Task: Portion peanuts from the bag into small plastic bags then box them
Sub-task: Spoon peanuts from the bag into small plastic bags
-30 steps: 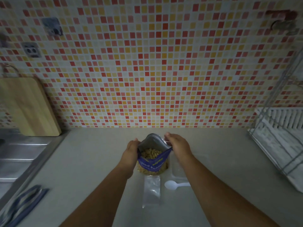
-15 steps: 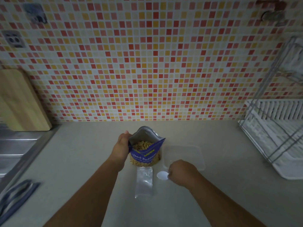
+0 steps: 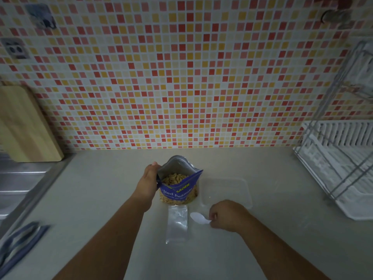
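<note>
Blue foil peanut bag (image 3: 177,186) stands open on the grey tabletop (image 3: 101,199). It looks soft and floppy, so the left hand (image 3: 148,182) grips its top edge. The right hand (image 3: 226,216) pinches the light white plastic spoon (image 3: 198,217) by its handle. The thin, slippery small clear plastic bag (image 3: 177,224) lies flat beside the spoon.

Arms, two: left forearm (image 3: 113,229), right forearm (image 3: 272,245), both bare along their visible length. Left grip (image 3: 148,178), right grip (image 3: 226,216): bare.
</note>
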`<move>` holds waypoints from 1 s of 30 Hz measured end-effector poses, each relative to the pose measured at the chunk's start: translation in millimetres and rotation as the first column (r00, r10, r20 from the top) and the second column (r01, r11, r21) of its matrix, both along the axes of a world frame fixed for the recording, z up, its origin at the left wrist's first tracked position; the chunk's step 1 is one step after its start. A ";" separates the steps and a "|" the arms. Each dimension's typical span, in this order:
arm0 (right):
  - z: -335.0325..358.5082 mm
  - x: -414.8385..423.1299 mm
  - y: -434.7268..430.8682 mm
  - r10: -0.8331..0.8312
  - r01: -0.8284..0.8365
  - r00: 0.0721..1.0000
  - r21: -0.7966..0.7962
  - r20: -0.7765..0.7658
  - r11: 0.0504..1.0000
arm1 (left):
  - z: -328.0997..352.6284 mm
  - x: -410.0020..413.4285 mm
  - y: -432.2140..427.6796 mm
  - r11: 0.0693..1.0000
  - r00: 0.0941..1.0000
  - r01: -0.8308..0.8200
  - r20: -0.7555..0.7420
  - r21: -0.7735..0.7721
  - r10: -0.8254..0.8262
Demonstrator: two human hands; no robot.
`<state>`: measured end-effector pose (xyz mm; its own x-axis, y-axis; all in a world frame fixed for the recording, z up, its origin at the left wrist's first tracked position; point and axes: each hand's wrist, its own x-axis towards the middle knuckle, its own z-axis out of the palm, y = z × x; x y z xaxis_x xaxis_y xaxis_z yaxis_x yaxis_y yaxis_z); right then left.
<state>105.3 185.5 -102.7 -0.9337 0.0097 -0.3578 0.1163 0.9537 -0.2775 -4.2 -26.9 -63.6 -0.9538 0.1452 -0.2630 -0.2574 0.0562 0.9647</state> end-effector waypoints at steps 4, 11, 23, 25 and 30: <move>56.4 -5.2 16.0 -0.083 0.090 0.996 -0.398 0.035 0.913 | 1.9 0.4 0.4 1.000 1.000 0.009 -0.005 0.000 -0.009; 137.4 -32.5 -2.8 -0.215 0.050 0.941 -0.521 -0.263 0.852 | 3.4 0.9 2.3 1.000 1.000 0.003 -0.004 0.005 -0.003; 125.7 -117.0 -112.9 0.053 -0.128 0.974 0.345 0.218 0.930 | 3.8 0.1 -0.7 1.000 1.000 0.022 -0.004 0.019 -0.022; 119.9 -121.5 -114.2 -0.051 -0.013 0.971 0.266 0.233 0.964 | 2.9 -1.0 -1.5 1.000 1.000 0.023 -0.002 0.012 -0.023; 115.4 -104.9 -97.9 0.060 -0.052 0.998 0.210 -0.036 0.976 | 4.4 -3.2 -5.7 0.998 0.998 0.055 0.022 0.036 -0.056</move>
<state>0.4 87.6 12.7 -0.9492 0.0275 -0.3136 0.0535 0.9958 -0.0747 -7.4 -32.6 -59.2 -0.9379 0.2074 -0.2782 -0.2768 0.0365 0.9602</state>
